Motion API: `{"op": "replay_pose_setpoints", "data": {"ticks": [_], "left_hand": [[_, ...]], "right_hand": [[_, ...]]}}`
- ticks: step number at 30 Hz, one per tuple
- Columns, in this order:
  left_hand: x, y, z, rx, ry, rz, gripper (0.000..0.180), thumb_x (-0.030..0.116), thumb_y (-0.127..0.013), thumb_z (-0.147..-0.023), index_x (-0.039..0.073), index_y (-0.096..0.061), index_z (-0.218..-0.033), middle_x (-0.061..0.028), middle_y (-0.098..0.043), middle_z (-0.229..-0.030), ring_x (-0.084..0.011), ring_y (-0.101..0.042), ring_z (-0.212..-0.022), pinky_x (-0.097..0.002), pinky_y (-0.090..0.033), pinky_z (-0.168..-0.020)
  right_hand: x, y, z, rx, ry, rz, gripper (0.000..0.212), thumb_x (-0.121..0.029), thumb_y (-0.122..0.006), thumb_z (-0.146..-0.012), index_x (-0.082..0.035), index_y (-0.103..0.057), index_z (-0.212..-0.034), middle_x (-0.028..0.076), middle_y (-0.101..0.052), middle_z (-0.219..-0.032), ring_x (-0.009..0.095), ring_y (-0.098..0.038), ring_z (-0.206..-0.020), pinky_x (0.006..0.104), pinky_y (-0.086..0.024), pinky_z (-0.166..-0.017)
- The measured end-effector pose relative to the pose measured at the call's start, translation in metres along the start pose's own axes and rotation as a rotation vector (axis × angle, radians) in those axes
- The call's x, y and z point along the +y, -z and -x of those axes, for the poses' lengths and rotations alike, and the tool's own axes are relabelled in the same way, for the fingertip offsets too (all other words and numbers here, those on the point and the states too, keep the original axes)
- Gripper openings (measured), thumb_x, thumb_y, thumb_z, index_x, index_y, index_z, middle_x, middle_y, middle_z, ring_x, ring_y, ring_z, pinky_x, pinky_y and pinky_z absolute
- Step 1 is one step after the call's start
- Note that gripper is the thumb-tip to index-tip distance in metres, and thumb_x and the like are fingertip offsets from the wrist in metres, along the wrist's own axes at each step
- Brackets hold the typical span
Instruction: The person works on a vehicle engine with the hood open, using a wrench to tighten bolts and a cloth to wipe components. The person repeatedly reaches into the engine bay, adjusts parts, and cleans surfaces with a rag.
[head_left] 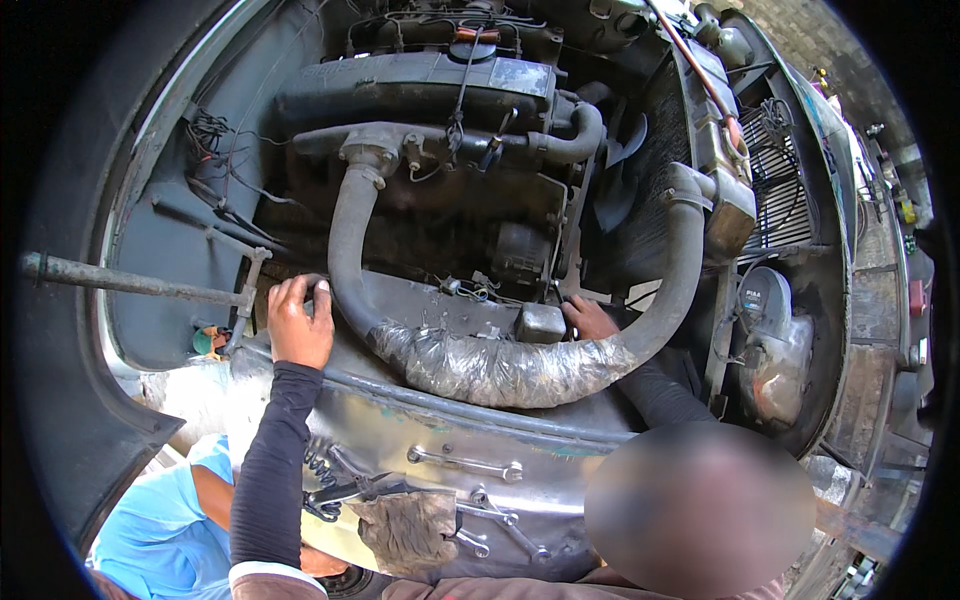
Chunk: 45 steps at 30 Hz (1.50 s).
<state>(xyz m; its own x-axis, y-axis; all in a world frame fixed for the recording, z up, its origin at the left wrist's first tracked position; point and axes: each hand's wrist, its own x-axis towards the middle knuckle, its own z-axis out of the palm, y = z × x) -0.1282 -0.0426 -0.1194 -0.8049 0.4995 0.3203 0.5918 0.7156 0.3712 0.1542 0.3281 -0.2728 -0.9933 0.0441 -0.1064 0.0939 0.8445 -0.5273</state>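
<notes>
Close by the hose (515, 372), both hands (300, 330) (592, 319)

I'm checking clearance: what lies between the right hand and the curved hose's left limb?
In the head view, a small metal box sits just left of the right hand; then a ledge with wires, before the hose.

Bright light washing out a pale patch (185, 393) by the near left corner of the vehicle body (160, 240), rough grey-brown ground (825, 45) beyond its far right corner, worn surface (868, 390) along its right edge, small coloured objects (916, 298) there.
</notes>
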Motion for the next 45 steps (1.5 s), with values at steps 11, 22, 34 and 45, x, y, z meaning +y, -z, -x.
{"op": "replay_pose_setpoints", "data": {"ticks": [11,22,34,45], "left_hand": [[0.0,-0.003,0.0,-0.005,0.009,0.019,0.017,0.018,-0.063,-0.093,0.002,-0.067,-0.096,-0.0138,-0.066,-0.095,-0.0352,-0.058,-0.093,-0.0446,-0.046,-0.085],[0.001,-0.002,0.0,-0.035,0.046,0.013,0.018,0.019,-0.062,-0.095,0.003,-0.067,-0.098,-0.0134,-0.066,-0.093,-0.0339,-0.058,-0.093,-0.0425,-0.046,-0.085],[-0.003,-0.004,0.002,-0.035,0.039,-0.008,0.018,0.019,-0.063,-0.094,0.003,-0.067,-0.097,-0.0136,-0.066,-0.094,-0.0347,-0.059,-0.094,-0.0433,-0.046,-0.086],[-0.002,-0.003,0.002,-0.051,0.019,0.001,0.015,0.017,-0.062,-0.093,0.003,-0.066,-0.095,-0.0136,-0.066,-0.094,-0.0346,-0.059,-0.093,-0.0432,-0.046,-0.085]], "right_hand": [[0.028,0.01,-0.023,0.443,-0.417,-0.406,0.037,-0.028,-0.047,-0.103,0.006,-0.062,-0.103,0.03,-0.065,-0.095,0.048,-0.061,-0.093,0.0489,-0.047,-0.08],[0.073,0.009,-0.099,0.418,-0.777,-0.52,0.053,-0.039,-0.052,-0.1,0.009,-0.061,-0.078,0.015,-0.058,-0.066,0.025,-0.056,-0.068,0.0407,-0.043,-0.07],[0.04,0.006,-0.068,0.491,-0.544,-0.51,0.042,-0.033,-0.057,-0.1,0.008,-0.063,-0.093,0.031,-0.06,-0.079,0.048,-0.061,-0.082,0.0469,-0.047,-0.074],[-0.01,0.008,-0.005,0.322,0.043,-0.203,0.013,-0.011,-0.06,-0.096,-0.001,-0.058,-0.104,0.02,-0.057,-0.094,0.041,-0.059,-0.09,0.0433,-0.047,-0.077]]}}
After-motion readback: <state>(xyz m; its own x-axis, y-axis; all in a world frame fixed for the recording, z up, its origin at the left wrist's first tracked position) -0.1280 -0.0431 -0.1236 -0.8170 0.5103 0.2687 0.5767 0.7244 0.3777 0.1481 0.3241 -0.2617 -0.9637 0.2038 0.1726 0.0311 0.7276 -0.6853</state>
